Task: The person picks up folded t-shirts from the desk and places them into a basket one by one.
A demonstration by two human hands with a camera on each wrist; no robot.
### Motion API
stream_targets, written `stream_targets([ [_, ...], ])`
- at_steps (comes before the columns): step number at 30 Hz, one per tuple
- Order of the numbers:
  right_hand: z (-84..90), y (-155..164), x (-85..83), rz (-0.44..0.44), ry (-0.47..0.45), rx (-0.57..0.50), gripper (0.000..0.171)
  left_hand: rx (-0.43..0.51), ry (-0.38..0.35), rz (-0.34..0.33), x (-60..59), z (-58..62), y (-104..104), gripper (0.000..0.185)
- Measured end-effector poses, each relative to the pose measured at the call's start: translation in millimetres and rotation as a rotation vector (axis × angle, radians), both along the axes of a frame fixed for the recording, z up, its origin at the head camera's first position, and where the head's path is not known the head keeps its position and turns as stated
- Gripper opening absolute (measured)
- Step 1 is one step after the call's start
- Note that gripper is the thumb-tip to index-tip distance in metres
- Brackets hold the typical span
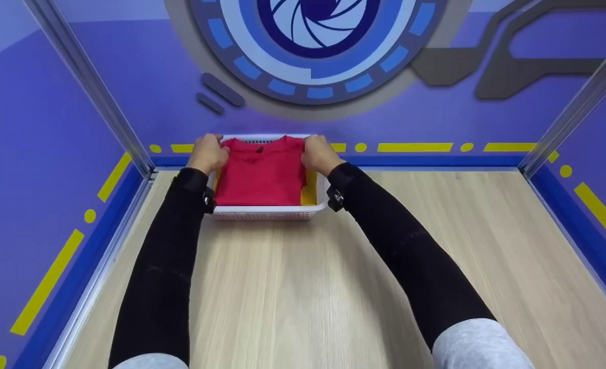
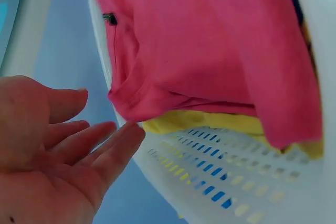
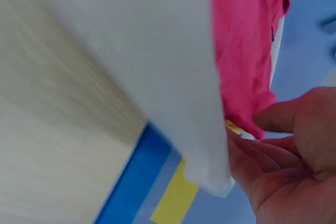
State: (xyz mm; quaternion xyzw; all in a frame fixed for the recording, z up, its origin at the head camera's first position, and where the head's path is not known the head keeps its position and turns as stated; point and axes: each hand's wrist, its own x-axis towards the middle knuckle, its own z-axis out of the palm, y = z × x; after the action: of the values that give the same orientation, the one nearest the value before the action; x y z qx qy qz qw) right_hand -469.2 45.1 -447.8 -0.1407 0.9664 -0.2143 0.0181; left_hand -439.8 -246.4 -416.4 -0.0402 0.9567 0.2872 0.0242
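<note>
A folded red T-shirt (image 1: 259, 179) lies on top in a white plastic basket (image 1: 267, 209) with perforated sides. Beneath it a yellow cloth (image 1: 309, 190) shows along the right. My left hand (image 1: 208, 154) is at the basket's far left corner; in the left wrist view its fingers are extended, thumb apart, fingertips by the rim and the shirt's neckline edge. At the far right corner is my right hand (image 1: 320, 155). In the right wrist view its thumb is against the shirt's edge and its fingers lie loosely along the rim, partly hidden by the basket wall.
The basket stands on a light wooden table (image 1: 303, 287), close to the purple back wall (image 1: 410, 125). Side panels with metal corner posts (image 1: 95, 84) bound the table left and right.
</note>
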Motion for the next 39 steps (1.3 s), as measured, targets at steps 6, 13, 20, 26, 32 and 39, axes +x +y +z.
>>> stream_targets([
  [6,-3.7,-3,13.7,0.196,0.109,0.086,0.023,-0.098,-0.008,-0.139,6.1,1.8,12,0.052],
  [13,-15.1,-9,18.5,0.272,0.015,0.117,0.028,-0.25,-0.131,-0.273,-38.0,-55.3,2,0.062],
  [20,-24.3,-16,15.0,0.278,-0.098,0.15,0.038,-0.184,-0.271,-0.265,-56.6,-87.8,-5,0.072],
  [26,-17.7,-14,22.6,0.29,-0.131,0.132,0.032,-0.239,-0.254,-0.284,-32.4,-69.2,7,0.069],
  [32,9.1,-3,48.3,0.468,-0.072,0.073,0.029,-0.337,-0.011,-0.374,48.5,-16.0,30,0.035],
  [39,6.6,9,88.0,0.695,-0.108,0.07,0.037,-0.332,0.175,-0.399,103.6,-19.8,29,0.044],
])
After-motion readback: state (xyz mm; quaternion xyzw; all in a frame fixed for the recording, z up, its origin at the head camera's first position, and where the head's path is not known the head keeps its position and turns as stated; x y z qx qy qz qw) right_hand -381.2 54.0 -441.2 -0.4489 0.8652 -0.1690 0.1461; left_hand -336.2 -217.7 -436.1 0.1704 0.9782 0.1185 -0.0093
